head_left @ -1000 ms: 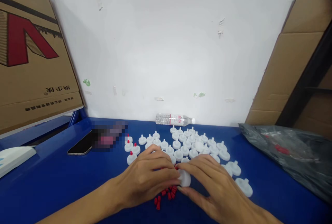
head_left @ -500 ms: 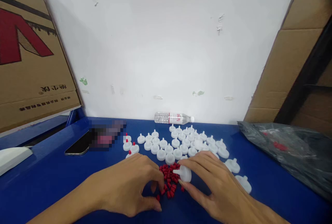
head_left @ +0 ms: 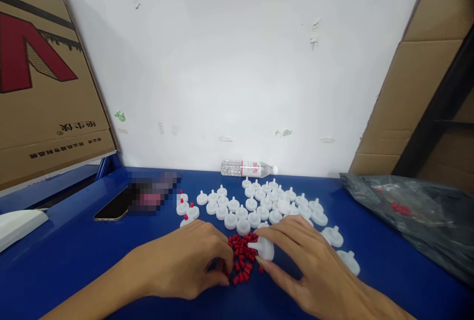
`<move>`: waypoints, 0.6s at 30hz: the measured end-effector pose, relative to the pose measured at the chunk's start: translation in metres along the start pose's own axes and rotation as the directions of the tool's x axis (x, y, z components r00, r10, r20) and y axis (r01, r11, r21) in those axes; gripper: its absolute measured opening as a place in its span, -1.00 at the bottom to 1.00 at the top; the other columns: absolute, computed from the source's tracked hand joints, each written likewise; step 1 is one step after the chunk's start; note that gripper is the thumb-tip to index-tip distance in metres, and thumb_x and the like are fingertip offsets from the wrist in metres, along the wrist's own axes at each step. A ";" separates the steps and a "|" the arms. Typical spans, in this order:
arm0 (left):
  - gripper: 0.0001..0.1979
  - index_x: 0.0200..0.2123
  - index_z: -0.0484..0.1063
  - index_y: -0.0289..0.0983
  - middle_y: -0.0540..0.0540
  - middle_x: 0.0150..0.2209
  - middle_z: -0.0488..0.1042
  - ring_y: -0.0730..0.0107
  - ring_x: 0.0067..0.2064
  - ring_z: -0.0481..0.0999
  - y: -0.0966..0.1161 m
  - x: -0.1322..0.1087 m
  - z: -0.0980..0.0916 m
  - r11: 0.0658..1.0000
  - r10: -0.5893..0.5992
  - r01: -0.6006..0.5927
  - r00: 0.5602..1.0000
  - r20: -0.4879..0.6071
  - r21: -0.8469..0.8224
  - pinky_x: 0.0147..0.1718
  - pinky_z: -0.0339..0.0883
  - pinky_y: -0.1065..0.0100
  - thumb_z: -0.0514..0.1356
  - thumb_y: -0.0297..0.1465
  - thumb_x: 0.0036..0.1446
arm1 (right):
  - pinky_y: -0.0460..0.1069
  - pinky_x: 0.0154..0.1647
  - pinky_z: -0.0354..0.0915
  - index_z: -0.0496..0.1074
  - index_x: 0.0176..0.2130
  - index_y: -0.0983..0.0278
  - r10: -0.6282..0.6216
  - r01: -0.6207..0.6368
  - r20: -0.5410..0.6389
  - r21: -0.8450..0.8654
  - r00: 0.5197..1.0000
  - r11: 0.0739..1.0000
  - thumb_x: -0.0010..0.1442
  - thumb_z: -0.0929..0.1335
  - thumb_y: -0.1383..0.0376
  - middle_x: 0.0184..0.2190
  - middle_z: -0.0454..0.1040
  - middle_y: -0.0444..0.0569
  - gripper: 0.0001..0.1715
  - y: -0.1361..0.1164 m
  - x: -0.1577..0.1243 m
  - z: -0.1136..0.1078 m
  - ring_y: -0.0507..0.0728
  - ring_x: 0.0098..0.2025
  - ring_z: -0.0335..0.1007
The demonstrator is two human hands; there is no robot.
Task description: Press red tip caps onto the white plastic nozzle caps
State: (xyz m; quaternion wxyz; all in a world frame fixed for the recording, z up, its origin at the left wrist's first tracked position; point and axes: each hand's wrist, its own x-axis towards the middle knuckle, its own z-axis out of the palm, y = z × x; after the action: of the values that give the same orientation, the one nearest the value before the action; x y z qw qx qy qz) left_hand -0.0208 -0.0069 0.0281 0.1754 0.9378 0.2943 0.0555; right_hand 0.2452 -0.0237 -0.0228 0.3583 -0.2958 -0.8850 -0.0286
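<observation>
White piece bare, right fingers clamping it; left fingers at red caps, grip unclear — four capped, 10 o'clock; others bare.

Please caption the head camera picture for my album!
Right hand holding a round white plastic spouted piece near small red cylindrical caps.

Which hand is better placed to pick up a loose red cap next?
Probably the left hand: it is right at the edge of the loose red caps. The right hand looks busy, holding a white piece with its spout pointing left.
</observation>
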 end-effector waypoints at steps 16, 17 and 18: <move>-0.82 -0.24 0.63 -0.19 0.02 -0.26 0.64 0.35 -0.26 0.62 -0.007 0.001 0.000 1.000 -0.019 0.019 1.000 0.004 -0.002 -0.34 0.31 0.41 0.38 -0.59 0.16 | 0.15 0.02 0.32 0.32 0.18 0.19 -0.002 0.002 0.016 -0.009 1.000 1.000 0.36 0.38 0.35 -0.09 0.56 -0.04 -0.58 0.000 0.000 0.000 0.16 -0.13 0.47; -0.83 -0.24 0.63 -0.19 0.02 -0.26 0.64 0.35 -0.25 0.62 -0.007 0.001 -0.001 1.000 -0.022 0.022 1.000 0.009 0.004 -0.33 0.32 0.41 0.38 -0.58 0.17 | 0.15 0.01 0.32 0.32 0.18 0.19 -0.003 0.003 0.016 -0.008 1.000 1.000 0.36 0.38 0.35 -0.09 0.56 -0.04 -0.58 0.000 0.000 0.000 0.16 -0.13 0.47; -0.84 -0.24 0.62 -0.19 0.01 -0.26 0.64 0.35 -0.24 0.62 -0.006 0.000 -0.001 1.000 -0.024 0.024 1.000 0.013 0.008 -0.31 0.33 0.42 0.37 -0.57 0.18 | 0.15 0.01 0.33 0.32 0.18 0.19 -0.003 0.003 0.018 -0.007 1.000 1.000 0.36 0.38 0.35 -0.09 0.56 -0.04 -0.57 0.000 0.000 0.000 0.16 -0.12 0.48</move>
State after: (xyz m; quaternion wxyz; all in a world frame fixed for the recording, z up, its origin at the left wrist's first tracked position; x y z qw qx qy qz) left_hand -0.0240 -0.0014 0.0266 0.1741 0.9353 0.3047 0.0462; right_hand 0.2453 -0.0240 -0.0223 0.3492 -0.2961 -0.8885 -0.0296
